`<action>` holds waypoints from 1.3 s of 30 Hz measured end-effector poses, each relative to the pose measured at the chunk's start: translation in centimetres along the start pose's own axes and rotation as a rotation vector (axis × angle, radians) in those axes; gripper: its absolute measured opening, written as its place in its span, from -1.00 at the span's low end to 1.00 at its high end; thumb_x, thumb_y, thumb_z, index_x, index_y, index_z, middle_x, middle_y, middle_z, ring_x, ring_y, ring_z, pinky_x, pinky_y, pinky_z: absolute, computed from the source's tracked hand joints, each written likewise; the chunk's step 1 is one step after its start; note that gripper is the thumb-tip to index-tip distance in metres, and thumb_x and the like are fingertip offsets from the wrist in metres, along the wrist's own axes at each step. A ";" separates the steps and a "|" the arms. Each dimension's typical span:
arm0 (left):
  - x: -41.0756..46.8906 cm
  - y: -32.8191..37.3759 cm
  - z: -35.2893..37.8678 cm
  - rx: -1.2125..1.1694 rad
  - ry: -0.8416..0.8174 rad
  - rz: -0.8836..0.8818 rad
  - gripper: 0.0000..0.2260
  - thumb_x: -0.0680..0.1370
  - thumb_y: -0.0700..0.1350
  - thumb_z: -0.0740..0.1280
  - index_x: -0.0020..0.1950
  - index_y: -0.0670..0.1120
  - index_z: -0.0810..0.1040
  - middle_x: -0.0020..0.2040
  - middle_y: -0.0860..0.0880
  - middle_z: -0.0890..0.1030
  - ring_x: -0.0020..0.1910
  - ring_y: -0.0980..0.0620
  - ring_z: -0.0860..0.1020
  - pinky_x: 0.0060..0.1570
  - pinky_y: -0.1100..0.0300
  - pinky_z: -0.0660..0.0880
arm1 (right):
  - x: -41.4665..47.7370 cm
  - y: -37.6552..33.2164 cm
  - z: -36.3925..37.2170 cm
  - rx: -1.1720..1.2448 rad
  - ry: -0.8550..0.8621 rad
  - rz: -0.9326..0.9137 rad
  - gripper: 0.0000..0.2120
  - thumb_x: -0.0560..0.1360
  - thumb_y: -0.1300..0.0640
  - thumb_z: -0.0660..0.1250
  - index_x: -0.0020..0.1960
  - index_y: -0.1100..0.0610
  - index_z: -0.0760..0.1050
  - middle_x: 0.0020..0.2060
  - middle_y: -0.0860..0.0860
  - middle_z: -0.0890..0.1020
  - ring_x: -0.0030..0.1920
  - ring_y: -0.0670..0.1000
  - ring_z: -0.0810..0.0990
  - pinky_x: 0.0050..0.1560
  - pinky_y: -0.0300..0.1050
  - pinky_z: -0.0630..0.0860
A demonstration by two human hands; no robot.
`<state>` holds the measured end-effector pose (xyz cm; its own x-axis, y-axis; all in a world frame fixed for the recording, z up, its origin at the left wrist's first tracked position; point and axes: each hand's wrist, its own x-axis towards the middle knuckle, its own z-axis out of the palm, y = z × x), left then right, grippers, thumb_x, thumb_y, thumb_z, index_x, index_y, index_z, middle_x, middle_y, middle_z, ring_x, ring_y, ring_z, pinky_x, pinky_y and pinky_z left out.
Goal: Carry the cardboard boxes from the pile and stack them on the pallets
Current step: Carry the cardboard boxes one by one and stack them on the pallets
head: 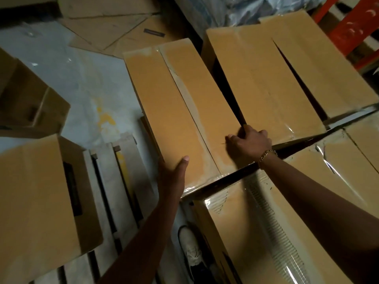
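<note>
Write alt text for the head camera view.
Two hands hold a long taped cardboard box: the right hand grips its right edge, the left hand presses its left side. More boxes lie beside it; a wooden pallet lies to the left.

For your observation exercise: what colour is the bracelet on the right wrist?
Gold. The bracelet shows best in the head view.
</note>
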<state>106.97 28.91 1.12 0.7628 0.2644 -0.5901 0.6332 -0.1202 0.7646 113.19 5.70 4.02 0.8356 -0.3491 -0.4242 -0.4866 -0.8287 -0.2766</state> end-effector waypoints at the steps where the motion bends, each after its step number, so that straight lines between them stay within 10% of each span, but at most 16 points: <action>1: 0.1 -0.2 0.1 -0.001 0.018 -0.006 -0.22 0.52 0.10 0.46 0.62 -0.11 0.18 0.52 -0.12 0.38 0.45 -0.14 0.40 0.27 0.17 0.33 | 0.2 -0.3 0.1 -0.014 -0.001 0.006 -0.51 0.54 -0.34 0.25 0.21 0.04 0.45 0.16 0.12 0.58 0.35 0.21 0.35 0.23 0.08 0.33; 13: 0.3 -2.9 -4.6 -0.152 0.086 0.050 -0.26 0.45 0.06 0.54 0.56 -0.01 0.31 0.41 -0.04 0.52 0.35 -0.08 0.51 0.36 -0.03 0.46 | -3.5 -3.1 1.4 0.389 0.027 -0.059 -0.47 0.56 -0.11 0.39 0.39 0.12 0.31 0.14 0.19 0.55 0.17 0.28 0.56 0.21 0.32 0.52; 19: -0.9 -4.5 -14.5 -0.161 0.150 0.121 -0.31 0.49 -0.05 0.52 0.56 -0.05 0.31 0.34 0.02 0.51 0.27 0.00 0.50 0.28 0.07 0.46 | -9.5 -10.3 4.4 0.429 0.065 -0.168 -0.47 0.57 -0.03 0.41 0.41 0.16 0.33 0.11 0.02 0.49 0.12 0.05 0.47 0.12 -0.06 0.39; 25: -0.5 -8.8 -24.8 -0.180 0.220 0.077 -0.49 0.51 -0.24 0.48 0.35 0.10 0.39 -0.10 0.16 0.55 -0.22 0.31 0.56 -0.28 0.48 0.46 | -13.7 -16.4 12.1 0.445 0.029 -0.239 -0.47 0.55 -0.09 0.42 0.37 0.14 0.35 0.00 0.07 0.57 0.04 0.13 0.55 0.03 -0.05 0.43; 29: 0.5 -13.0 -28.3 -0.149 0.212 0.060 -0.44 0.52 -0.19 0.48 0.48 -0.01 0.39 -0.01 0.18 0.54 -0.03 0.22 0.54 0.10 0.09 0.55 | -14.8 -17.6 17.7 0.448 -0.009 -0.212 -0.47 0.54 -0.09 0.42 0.37 0.14 0.35 -0.04 0.09 0.58 0.05 0.20 0.58 0.01 -0.03 0.44; 39: 6.5 -24.3 -27.5 -0.086 0.203 -0.101 -0.33 0.53 -0.18 0.47 0.57 0.11 0.29 0.16 0.10 0.51 0.01 0.09 0.49 -0.22 0.29 0.42 | -12.6 -14.4 31.4 0.438 -0.162 -0.090 -0.45 0.56 -0.05 0.41 0.42 0.19 0.33 0.24 0.19 0.59 0.28 0.25 0.53 0.23 0.00 0.42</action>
<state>92.90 59.84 -14.18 0.6487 0.4588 -0.6072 0.6848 -0.0037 0.7287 101.68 35.78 -13.69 0.8459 -0.1829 -0.5010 -0.5047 -0.5782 -0.6410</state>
